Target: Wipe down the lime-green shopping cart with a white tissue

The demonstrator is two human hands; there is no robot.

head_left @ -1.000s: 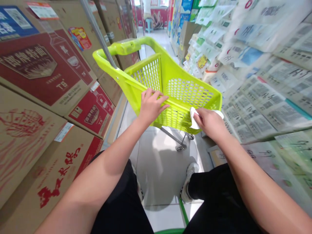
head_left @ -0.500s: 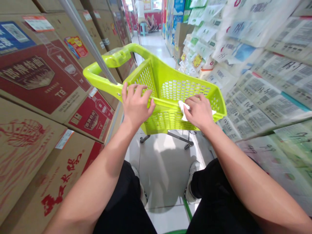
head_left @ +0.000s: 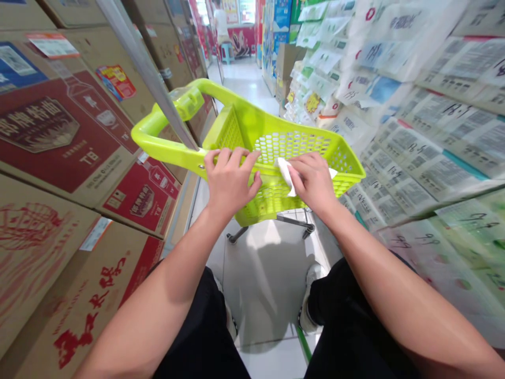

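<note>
A lime-green plastic shopping cart [head_left: 252,208] stands sideways in front of me, its handle end to the left. My left hand [head_left: 231,179] grips the near rim close to the handle, fingers bent over the top edge. Farther right along the same rim, my right hand [head_left: 313,179] presses a white cloth or tissue [head_left: 284,175] against the edge, and a corner of it sticks out past the fingers. Parts of the cloth are hidden under that hand. The perforated basket walls show between and beyond both hands.
Stacked cardboard boxes [head_left: 39,126] line the left side, with a slanting metal pole [head_left: 145,68] in front. Plastic-wrapped packs [head_left: 430,152] are piled on the right. Down the aisle stand a person [head_left: 221,23] and a light-blue stool [head_left: 226,52]. A green bar [head_left: 303,342] lies between my feet.
My right hand has slid the white cloth a little left along the rim, closer to my left hand. My left hand stays on the rim. The view has shifted slightly.
</note>
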